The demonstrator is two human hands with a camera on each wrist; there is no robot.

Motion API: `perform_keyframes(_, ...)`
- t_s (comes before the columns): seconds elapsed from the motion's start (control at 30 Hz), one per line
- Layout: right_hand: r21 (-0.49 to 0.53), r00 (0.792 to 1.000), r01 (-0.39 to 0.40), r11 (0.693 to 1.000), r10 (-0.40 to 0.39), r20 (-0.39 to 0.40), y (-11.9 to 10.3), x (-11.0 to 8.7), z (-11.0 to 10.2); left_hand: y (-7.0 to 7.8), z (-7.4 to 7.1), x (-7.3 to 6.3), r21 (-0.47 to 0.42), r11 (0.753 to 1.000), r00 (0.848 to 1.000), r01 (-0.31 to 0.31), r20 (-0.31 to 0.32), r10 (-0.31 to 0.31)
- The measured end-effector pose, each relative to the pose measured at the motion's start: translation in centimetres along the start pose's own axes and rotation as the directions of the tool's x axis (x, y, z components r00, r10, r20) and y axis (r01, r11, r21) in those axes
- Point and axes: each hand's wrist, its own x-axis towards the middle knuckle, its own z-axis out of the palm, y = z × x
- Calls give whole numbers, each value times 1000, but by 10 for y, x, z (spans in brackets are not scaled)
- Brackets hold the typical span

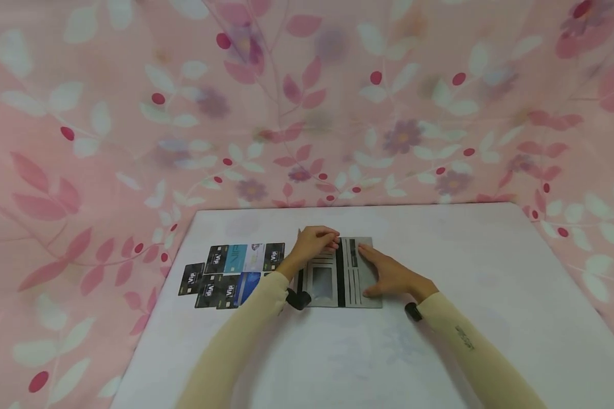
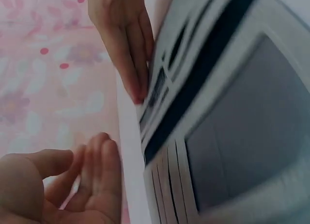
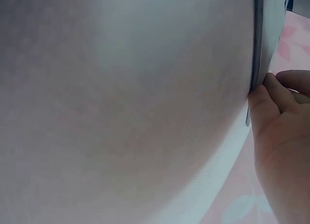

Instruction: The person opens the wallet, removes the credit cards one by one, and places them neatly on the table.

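Observation:
A grey wallet (image 1: pixel 355 287) with black trim lies spread out on the table, its card slots and a see-through window (image 2: pixel 247 132) facing up. Over its upper left part hovers my left hand (image 1: pixel 309 244), fingers loosely bent; the left wrist view shows nothing between thumb and fingers. My right hand (image 1: pixel 394 275) rests on the wallet's right side, fingers extended along the panel and thumb near the lower right edge. From the right wrist, the wallet's edge (image 3: pixel 258 45) appears side-on, with the fingertips touching it.
Left of the wallet, several cards lie in two rough rows: black "Vip" cards (image 1: pixel 191 279), a teal card (image 1: pixel 235 258), a whitish card (image 1: pixel 254 257) and a blue card (image 1: pixel 247 284), partly behind the left forearm. A white cloth covers the table (image 1: pixel 465 255); a pink floral curtain (image 1: pixel 337 113) hangs behind.

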Motion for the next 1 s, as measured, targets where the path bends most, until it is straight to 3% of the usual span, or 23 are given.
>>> perform_keyframes(0.17,23,1000,19,1000,-19,-3,-1,5,-1,-4,17,8,-51,986,987,158,-18,-159)
perform_keyframes(0.33,31,1000,11,999,-10,-19,-1,7,-2,-7,27,12,-83,971,972,222,-56,-227)
perform_keyframes(0.53,57,999,-27,998,28,-23,0,7,-4,-1,31,14,-127,953,959,274,-44,-281)
perform_keyframes(0.67,42,999,-34,999,35,-32,1,5,-4,2,33,15,-115,955,960,275,-15,-278)
perform_keyframes(0.87,51,1000,-5,999,7,-27,3,2,-5,-8,35,15,-151,947,957,284,-15,-289)
perform_keyframes(1.0,174,999,4,985,2,-33,2,3,-6,-14,36,14,-167,947,959,276,-20,-283)
